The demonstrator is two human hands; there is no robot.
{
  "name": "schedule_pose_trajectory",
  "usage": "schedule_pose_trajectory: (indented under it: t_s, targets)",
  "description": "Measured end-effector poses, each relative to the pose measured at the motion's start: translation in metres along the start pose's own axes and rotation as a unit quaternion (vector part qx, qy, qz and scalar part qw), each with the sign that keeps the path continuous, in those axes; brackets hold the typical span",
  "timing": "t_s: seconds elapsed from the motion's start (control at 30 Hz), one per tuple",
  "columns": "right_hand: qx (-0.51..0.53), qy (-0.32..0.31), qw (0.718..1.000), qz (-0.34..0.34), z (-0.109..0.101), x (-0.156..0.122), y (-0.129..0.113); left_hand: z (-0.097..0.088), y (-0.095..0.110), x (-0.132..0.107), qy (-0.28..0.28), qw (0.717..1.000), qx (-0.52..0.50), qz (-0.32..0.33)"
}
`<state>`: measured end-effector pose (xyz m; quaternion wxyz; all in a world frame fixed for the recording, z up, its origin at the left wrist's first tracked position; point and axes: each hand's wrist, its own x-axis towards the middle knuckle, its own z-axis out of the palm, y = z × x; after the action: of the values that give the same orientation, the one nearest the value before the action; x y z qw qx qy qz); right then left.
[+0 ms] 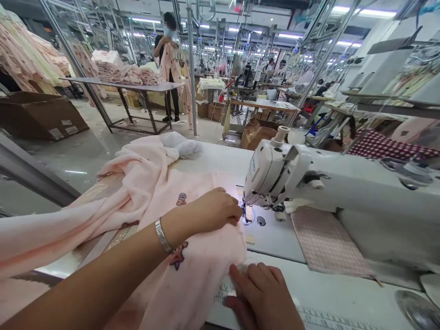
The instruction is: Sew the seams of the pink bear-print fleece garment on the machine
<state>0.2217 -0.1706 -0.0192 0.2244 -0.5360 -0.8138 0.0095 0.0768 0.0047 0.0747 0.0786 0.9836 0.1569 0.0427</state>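
Pink fabric [192,275] on table [343,293], edge near needle [244,211] of sewing machine [309,183]. Left hand [209,211] fingers curled, pressing fabric toward foot. Right hand [263,293] flat, fingers together, pinning hem. Best practice: keep edge aligned, fingertips clear of needle.

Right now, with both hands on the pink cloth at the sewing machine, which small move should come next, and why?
Probably slide the pink cloth edge a little right, under the needle. The left hand pins it just short of the needle, and the right hand holds its near edge flat.
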Motion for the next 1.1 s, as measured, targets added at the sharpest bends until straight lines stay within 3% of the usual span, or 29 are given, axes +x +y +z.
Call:
schedule_pose_trajectory:
  t_s: [0.17,0.37,0.43,0.5,0.57,0.63,0.67,0.7,0.73,0.77,0.83,0.87,0.9,0.97,1.1]
  targets:
    - [0.023,0.025,0.999,0.013,0.003,0.001,-0.014,0.017,-0.002,0.007,0.036,0.999,0.019,0.009]
    - [0.082,0.095,0.985,0.122,0.007,0.028,-0.04,0.055,0.006,0.007,0.08,0.996,0.028,-0.01]
    - [0.18,0.091,0.967,0.158,0.006,0.034,-0.046,0.061,0.008,0.002,0.091,0.995,0.024,-0.021]
    - [0.352,0.089,0.906,0.218,0.005,0.035,-0.053,0.063,0.009,-0.002,0.097,0.995,0.017,-0.022]
    - [0.521,0.118,0.798,0.278,0.007,0.03,-0.062,0.063,0.008,-0.006,0.098,0.995,0.01,-0.019]
    - [0.619,0.141,0.707,0.311,0.009,0.02,-0.07,0.059,0.006,-0.008,0.094,0.995,0.005,-0.021]
    - [0.64,0.132,0.686,0.32,0.009,0.014,-0.073,0.056,0.005,-0.008,0.089,0.996,0.001,-0.02]
    - [0.639,0.113,0.688,0.325,0.009,0.009,-0.073,0.052,0.004,-0.009,0.081,0.997,-0.003,-0.019]
    - [0.616,0.094,0.715,0.317,0.007,0.003,-0.071,0.047,0.002,-0.008,0.071,0.997,-0.008,-0.018]
    - [0.571,0.079,0.766,0.283,0.004,-0.001,-0.066,0.042,0.001,-0.008,0.059,0.998,-0.014,-0.016]
    - [0.409,0.066,0.898,0.148,-0.004,-0.005,-0.05,0.033,-0.001,-0.007,0.035,0.999,-0.025,-0.013]
    - [0.308,0.073,0.947,0.062,-0.009,-0.004,-0.04,0.03,-0.002,-0.006,0.024,0.999,-0.028,-0.013]
    - [0.216,0.086,0.973,-0.005,-0.014,-0.003,-0.031,0.027,-0.002,-0.004,0.014,0.999,-0.028,-0.014]
    - [0.102,0.102,0.987,-0.073,-0.022,0.003,-0.017,0.027,-0.001,-0.002,-0.002,1.0,-0.025,-0.018]
    - [0.075,0.091,0.988,-0.097,-0.026,0.01,-0.012,0.035,0.002,0.003,-0.01,0.999,-0.009,-0.035]
